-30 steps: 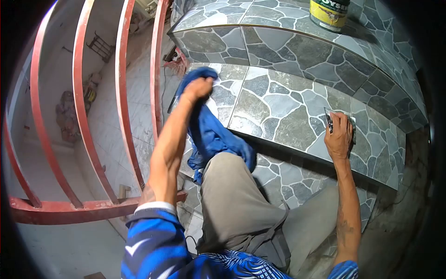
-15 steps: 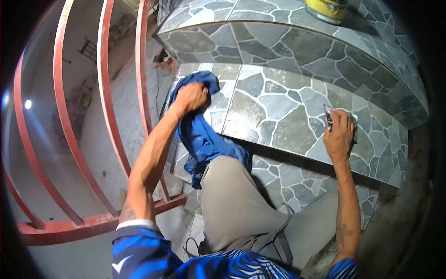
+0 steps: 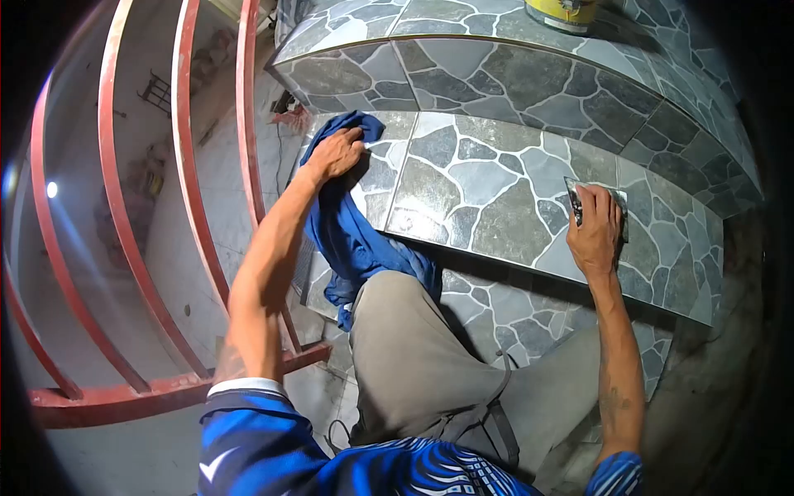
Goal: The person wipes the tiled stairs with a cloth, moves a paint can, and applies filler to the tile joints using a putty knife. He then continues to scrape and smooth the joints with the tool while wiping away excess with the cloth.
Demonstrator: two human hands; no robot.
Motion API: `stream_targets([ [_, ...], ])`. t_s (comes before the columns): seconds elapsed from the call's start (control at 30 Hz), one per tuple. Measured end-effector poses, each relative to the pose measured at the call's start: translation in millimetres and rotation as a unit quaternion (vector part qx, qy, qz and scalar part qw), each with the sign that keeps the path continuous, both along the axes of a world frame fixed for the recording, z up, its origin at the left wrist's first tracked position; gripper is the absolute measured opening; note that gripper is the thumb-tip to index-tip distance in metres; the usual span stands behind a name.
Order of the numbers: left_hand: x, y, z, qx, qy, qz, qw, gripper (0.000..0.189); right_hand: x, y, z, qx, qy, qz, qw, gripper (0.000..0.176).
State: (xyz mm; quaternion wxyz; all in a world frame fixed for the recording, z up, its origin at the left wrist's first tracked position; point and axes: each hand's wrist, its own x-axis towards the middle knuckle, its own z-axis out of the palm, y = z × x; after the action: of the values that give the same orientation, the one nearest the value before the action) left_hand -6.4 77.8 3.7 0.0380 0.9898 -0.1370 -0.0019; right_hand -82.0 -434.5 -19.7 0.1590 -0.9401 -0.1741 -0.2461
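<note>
On the left end of the tiled step (image 3: 496,186), my left hand (image 3: 335,155) is closed on a blue cloth (image 3: 351,236). The cloth hangs from the step's edge down to my left knee. My right hand (image 3: 594,236) grips a dark-smeared flat tool (image 3: 622,202) farther right on the same step. The tool's edges show on both sides of the fingers, and its blade lies against or close to the tile. Grey stone shapes with pale joints pattern the tile.
Red metal railing bars (image 3: 186,149) stand at the left. A higher tiled step (image 3: 529,78) rises behind, with a yellow bucket (image 3: 564,15) on it. A lower tiled step (image 3: 529,310) lies below, by my knees. Rubble lies beyond the railing.
The view has shifted slightly. My left hand and the cloth sit a little farther up, and the fingers look flatter on the cloth. My right hand still holds the tool at nearly the same spot.
</note>
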Motion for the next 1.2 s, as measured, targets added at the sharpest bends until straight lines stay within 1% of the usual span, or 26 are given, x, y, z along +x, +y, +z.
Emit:
stream_targets([
  [0.07,-24,15,12,-0.041,0.017,-0.018,0.999,0.04,2,-3,1,-0.004,-0.012,0.0,1.0,0.05],
  [0.1,-25,38,6,0.029,0.068,0.058,0.996,0.043,-3,-2,-3,-0.005,-0.008,-0.009,1.0,0.05],
  [0.17,-25,50,17,0.141,0.123,0.075,0.979,0.045,-1,1,-3,-0.012,-0.012,-0.018,1.0,0.05],
  [0.23,-28,18,7,0.029,0.007,0.163,0.986,0.044,-3,3,-2,-0.026,-0.004,-0.027,0.999,0.051],
  [0.27,-30,-2,-5,0.048,-0.055,0.06,0.996,0.044,-1,5,-2,-0.032,0.0,-0.03,0.999,0.051],
  [0.3,-30,-16,-13,0.069,-0.115,-0.045,0.99,0.043,1,7,-1,-0.027,-0.007,-0.026,0.999,0.051],
  [0.37,-18,-20,2,0.063,0.055,0.089,0.992,0.042,-3,5,-2,-0.023,-0.006,-0.011,1.0,0.052],
  [0.4,7,10,-17,0.048,0.051,0.112,0.991,0.041,-3,1,-3,-0.023,-0.002,-0.009,1.0,0.051],
  [0.43,13,24,-19,0.039,-0.027,0.111,0.993,0.04,0,-3,-2,-0.026,-0.009,-0.007,1.0,0.051],
  [0.5,27,36,-47,0.087,-0.102,0.003,0.991,0.042,-5,-6,-4,-0.022,-0.01,0.0,1.0,0.05],
  [0.57,-21,-13,2,0.043,-0.027,-0.022,0.998,0.049,-2,-1,-3,-0.009,-0.011,-0.012,1.0,0.05],
  [0.6,-37,-20,16,0.037,-0.006,0.065,0.997,0.05,-3,1,-3,-0.005,-0.004,-0.014,1.0,0.05],
  [0.63,-23,-13,23,0.051,0.079,0.137,0.986,0.048,-5,1,-4,-0.004,0.001,-0.017,1.0,0.05],
  [0.67,-3,2,16,0.073,0.04,0.114,0.99,0.047,-4,-1,-6,-0.001,-0.004,-0.012,1.0,0.05],
  [0.7,12,16,-2,0.093,0.001,0.091,0.991,0.047,-7,-3,-4,-0.004,-0.001,-0.01,1.0,0.05],
  [0.73,24,14,-14,0.135,-0.003,0.09,0.987,0.048,-7,-4,-1,-0.006,-0.002,-0.008,1.0,0.05],
  [0.77,24,14,-19,0.178,-0.012,0.01,0.984,0.049,-6,-3,-1,-0.005,-0.002,-0.008,1.0,0.049],
  [0.8,11,10,-20,0.125,-0.108,-0.047,0.985,0.045,-5,-3,-1,-0.007,-0.009,-0.01,1.0,0.049],
  [0.83,-9,3,-18,0.072,-0.196,-0.103,0.973,0.04,-3,-1,-1,-0.003,-0.007,-0.017,1.0,0.049],
  [0.87,-17,0,-9,0.071,-0.08,0.009,0.994,0.041,-3,1,-1,0.0,-0.001,-0.02,1.0,0.048],
  [0.9,-9,4,-1,0.057,-0.021,0.042,0.997,0.042,-4,2,-1,-0.002,0.003,-0.021,1.0,0.048],
  [0.97,10,-21,25,0.156,0.077,0.138,0.975,0.047,-3,-1,0,0.003,0.002,-0.013,1.0,0.047],
  [1.07,5,-5,-11,0.134,-0.018,-0.021,0.991,0.045,-2,-3,-3,0.013,-0.003,-0.014,1.0,0.046],
  [1.1,2,3,-12,0.128,-0.05,-0.076,0.988,0.044,0,-4,-1,0.015,-0.005,-0.016,1.0,0.045],
  [1.13,-8,12,-6,0.048,-0.005,-0.148,0.988,0.042,0,-3,1,0.018,-0.003,-0.018,1.0,0.045],
  [1.2,-22,31,11,-0.009,0.018,-0.052,0.998,0.042,-2,-3,-1,0.024,0.0,-0.008,1.0,0.045],
])
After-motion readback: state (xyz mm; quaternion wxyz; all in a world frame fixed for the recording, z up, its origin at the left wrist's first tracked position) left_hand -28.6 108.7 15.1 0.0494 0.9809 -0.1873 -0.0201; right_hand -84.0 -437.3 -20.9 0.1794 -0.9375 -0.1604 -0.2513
